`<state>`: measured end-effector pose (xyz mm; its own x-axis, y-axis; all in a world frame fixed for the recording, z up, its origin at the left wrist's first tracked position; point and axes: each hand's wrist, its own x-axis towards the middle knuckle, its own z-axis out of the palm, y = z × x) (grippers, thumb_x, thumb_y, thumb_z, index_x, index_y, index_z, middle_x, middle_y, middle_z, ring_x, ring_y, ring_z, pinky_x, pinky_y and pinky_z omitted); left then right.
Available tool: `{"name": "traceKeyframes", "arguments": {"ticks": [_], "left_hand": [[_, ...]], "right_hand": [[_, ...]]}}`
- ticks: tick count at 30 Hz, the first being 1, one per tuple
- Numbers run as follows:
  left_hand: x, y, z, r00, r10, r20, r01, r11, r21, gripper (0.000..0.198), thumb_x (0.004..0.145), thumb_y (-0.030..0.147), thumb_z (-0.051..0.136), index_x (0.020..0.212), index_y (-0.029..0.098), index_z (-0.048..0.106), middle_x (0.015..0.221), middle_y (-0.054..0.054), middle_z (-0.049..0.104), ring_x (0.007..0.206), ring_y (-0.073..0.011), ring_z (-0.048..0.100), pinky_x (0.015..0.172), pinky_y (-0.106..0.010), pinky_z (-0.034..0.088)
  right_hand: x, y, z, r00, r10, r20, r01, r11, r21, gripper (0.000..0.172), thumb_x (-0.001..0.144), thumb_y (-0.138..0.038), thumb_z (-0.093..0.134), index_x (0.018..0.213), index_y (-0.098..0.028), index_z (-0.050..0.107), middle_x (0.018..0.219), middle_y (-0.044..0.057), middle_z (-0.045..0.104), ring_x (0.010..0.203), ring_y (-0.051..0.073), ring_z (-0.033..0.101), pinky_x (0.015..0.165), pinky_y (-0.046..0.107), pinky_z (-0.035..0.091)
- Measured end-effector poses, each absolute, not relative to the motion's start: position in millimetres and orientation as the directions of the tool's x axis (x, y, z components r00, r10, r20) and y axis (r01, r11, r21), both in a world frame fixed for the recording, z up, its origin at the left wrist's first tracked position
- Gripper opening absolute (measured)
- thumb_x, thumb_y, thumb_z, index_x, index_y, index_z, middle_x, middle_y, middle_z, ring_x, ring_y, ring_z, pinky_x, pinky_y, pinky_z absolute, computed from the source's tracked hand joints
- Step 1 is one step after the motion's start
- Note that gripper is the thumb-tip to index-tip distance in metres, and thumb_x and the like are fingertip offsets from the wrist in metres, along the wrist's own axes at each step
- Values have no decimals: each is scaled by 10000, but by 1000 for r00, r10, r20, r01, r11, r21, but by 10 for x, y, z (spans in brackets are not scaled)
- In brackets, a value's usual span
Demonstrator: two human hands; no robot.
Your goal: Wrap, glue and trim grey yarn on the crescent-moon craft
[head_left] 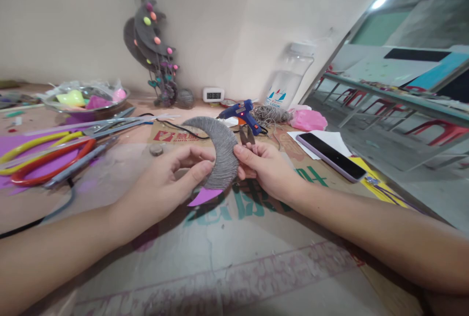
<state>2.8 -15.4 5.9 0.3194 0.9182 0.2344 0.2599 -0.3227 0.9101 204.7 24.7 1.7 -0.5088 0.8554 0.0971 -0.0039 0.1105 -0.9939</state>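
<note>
A crescent moon (pixel 223 152) wrapped in grey yarn is held up over the table, with a bare purple tip (pixel 205 196) at its lower end. My left hand (pixel 179 172) pinches its inner curve, thumb in front. On the outer edge, my right hand (pixel 262 164) grips it between thumb and fingers. Dark pointed blades (pixel 247 136), like those of small scissors, stick up behind the right fingers; whether that hand holds them I cannot tell. A blue glue gun (pixel 242 113) with a lit red light lies just beyond the moon.
Scissors with yellow (pixel 40 150) and red handles lie at left by a metal bowl (pixel 86 103) of coloured pieces. Behind stand a moon decoration (pixel 150 37), a small clock (pixel 213 94) and a water bottle (pixel 289 79). Loose grey yarn (pixel 271 115) and a phone (pixel 330 156) are at right.
</note>
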Motion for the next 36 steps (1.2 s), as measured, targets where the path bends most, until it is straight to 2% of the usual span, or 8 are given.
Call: {"name": "traceKeyframes", "arguments": {"ticks": [5,11,15,21,24,30,33,36], "left_hand": [[25,-142,107,383,912,150,455,-328,828,302,878,388,474,690,186,599,623,40,565,575,-96,508,508,-189,398],[14,-165,97,421,885,198,509,-411,756,319,897,375,417,697,184,574,633,33,541,593,-108,499,524,-207,394],[20,-178,126,428,878,216,495,-428,756,306,902,320,399,659,186,528,581,43,491,549,-100,480,488,-199,385],[39,-179,97,354,887,297,395,-430,812,80,819,281,554,840,204,543,829,12,615,776,-130,606,706,-239,512],[38,-179,50,342,889,305,317,-415,853,185,796,282,599,948,216,517,952,-14,617,852,-146,633,726,-256,541],[13,-188,25,412,878,243,407,-415,813,388,816,336,599,1199,291,556,1027,-16,680,942,-169,646,791,-267,545],[7,-183,15,373,894,249,427,-404,809,393,827,352,588,1218,315,566,1032,-8,697,957,-177,651,797,-270,548],[5,-181,6,320,909,266,424,-389,818,404,830,358,586,1229,297,566,1029,-18,706,945,-183,658,794,-278,554]], "right_hand": [[2033,208,32,-471,876,102,29,131,-991,342,819,-444,579,648,-165,480,503,-56,497,438,51,370,450,216,242],[2028,192,31,-480,874,80,46,116,-992,337,819,-456,573,663,-170,485,520,-50,510,460,59,412,471,211,297],[2038,202,27,-474,877,76,61,119,-991,346,817,-464,571,657,-170,486,515,-50,509,452,57,405,461,207,299],[2031,188,41,-471,879,77,44,111,-993,337,826,-452,562,658,-169,487,525,-47,509,479,64,450,491,208,338],[2025,182,49,-466,882,78,36,107,-994,334,816,-455,574,667,-167,496,524,-49,506,477,64,443,487,206,332],[2025,207,16,-470,881,62,51,97,-994,351,826,-487,548,686,-171,486,544,-42,500,478,67,423,485,212,326],[2038,216,18,-463,876,133,73,187,-980,315,842,-490,525,812,-177,516,605,-45,473,503,69,409,497,214,333],[2086,204,62,-426,853,302,165,401,-901,326,872,-484,482,1030,-200,499,700,-31,460,577,85,433,542,222,365]]}}
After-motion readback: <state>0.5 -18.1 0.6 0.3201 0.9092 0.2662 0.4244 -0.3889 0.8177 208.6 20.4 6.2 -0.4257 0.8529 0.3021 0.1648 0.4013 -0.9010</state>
